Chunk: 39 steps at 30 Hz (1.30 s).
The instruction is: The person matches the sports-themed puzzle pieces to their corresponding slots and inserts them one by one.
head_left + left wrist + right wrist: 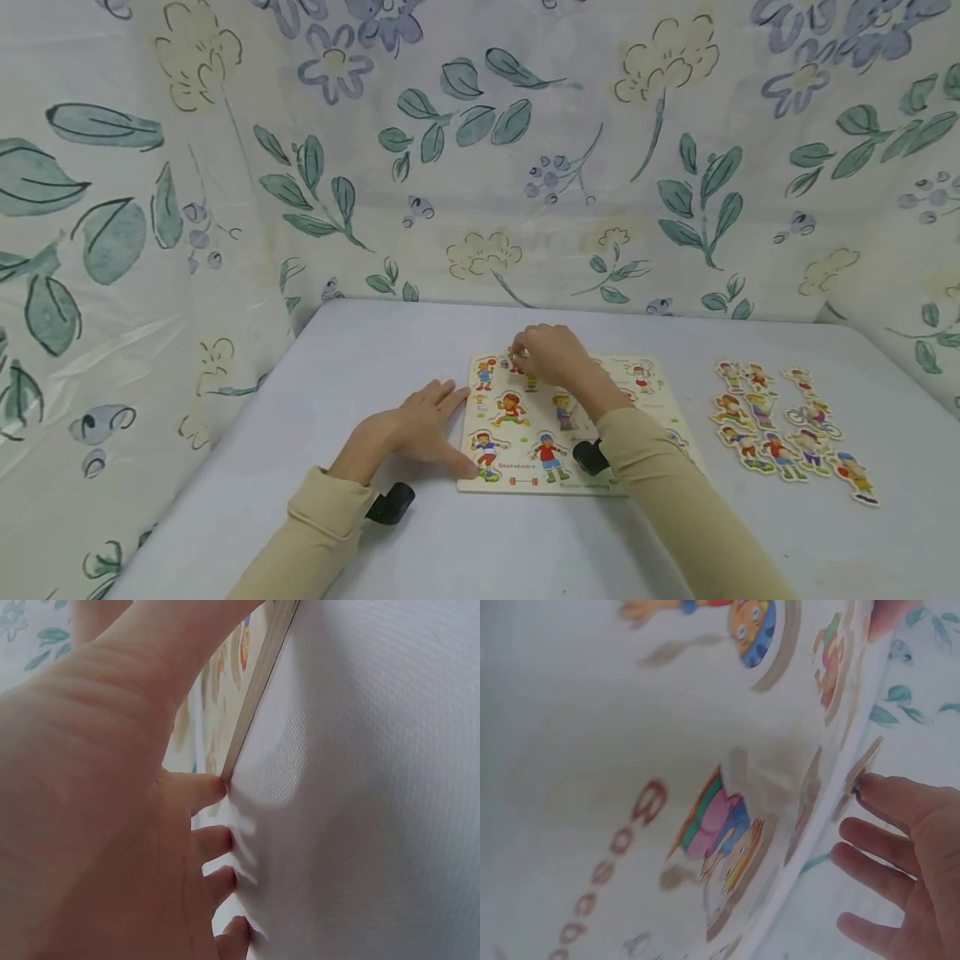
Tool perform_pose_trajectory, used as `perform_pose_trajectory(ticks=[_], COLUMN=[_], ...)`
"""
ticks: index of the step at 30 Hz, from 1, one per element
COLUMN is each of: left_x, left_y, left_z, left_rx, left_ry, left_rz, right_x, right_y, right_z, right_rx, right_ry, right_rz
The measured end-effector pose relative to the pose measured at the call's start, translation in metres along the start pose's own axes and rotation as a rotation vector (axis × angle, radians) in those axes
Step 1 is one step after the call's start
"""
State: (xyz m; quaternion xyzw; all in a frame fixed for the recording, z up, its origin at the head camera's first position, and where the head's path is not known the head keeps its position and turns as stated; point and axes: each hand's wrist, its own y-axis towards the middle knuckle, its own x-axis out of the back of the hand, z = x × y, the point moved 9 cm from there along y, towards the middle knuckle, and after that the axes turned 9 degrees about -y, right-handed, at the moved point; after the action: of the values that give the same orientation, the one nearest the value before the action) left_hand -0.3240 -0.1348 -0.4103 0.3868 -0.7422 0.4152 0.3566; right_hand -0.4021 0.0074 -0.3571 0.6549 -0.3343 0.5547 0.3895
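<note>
A pale wooden puzzle board (pixel 537 412) with printed figures of children lies on the white table. My left hand (pixel 420 427) rests at the board's left edge, fingers spread, thumb touching the near left corner. In the left wrist view, its fingertips press the table beside the board's side edge (pixel 259 694). My right hand (pixel 551 354) is over the far left part of the board, pinching a small flat puzzle piece (pixel 861 774) between thumb and fingers. That piece is seen nearly edge-on in the right wrist view, its picture mostly hidden. Other fingers of this hand are loosely extended.
To the right of the board lie several loose puzzle pieces shaped as children, among them one with a bicycle (pixel 815 418) and one at the near end (pixel 853 479). A flowered cloth (pixel 480 183) hangs behind the table (pixel 375 350) and along its sides.
</note>
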Motion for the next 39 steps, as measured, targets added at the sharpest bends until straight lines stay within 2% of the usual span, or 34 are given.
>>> perform_pose_trajectory(ticks=[5,12,21,25,31,39], left_x=[0.001,-0.001,0.000,0.000,0.001,0.001], left_y=[0.000,0.002,0.001,0.001,0.000,-0.001], left_z=[-0.001,0.000,-0.001,-0.001,-0.003,-0.002], left_rx=[-0.003,0.007,-0.018,-0.011,0.003,0.002], left_ry=[0.001,0.012,0.007,0.008,0.006,0.002], left_rz=[0.000,-0.001,0.000,-0.002,-0.006,0.004], right_x=[0.001,-0.011,-0.013,-0.014,-0.019,-0.016], right_y=[0.004,0.014,0.023,0.025,0.025,0.019], right_z=[0.008,0.012,0.028,0.035,0.037,0.039], right_rx=[0.001,-0.032,0.017,0.035,0.006,-0.014], right_ry=[0.029,0.102,0.044,0.025,0.045,0.087], right_rz=[0.019,0.092,0.084,0.082,0.103,0.110])
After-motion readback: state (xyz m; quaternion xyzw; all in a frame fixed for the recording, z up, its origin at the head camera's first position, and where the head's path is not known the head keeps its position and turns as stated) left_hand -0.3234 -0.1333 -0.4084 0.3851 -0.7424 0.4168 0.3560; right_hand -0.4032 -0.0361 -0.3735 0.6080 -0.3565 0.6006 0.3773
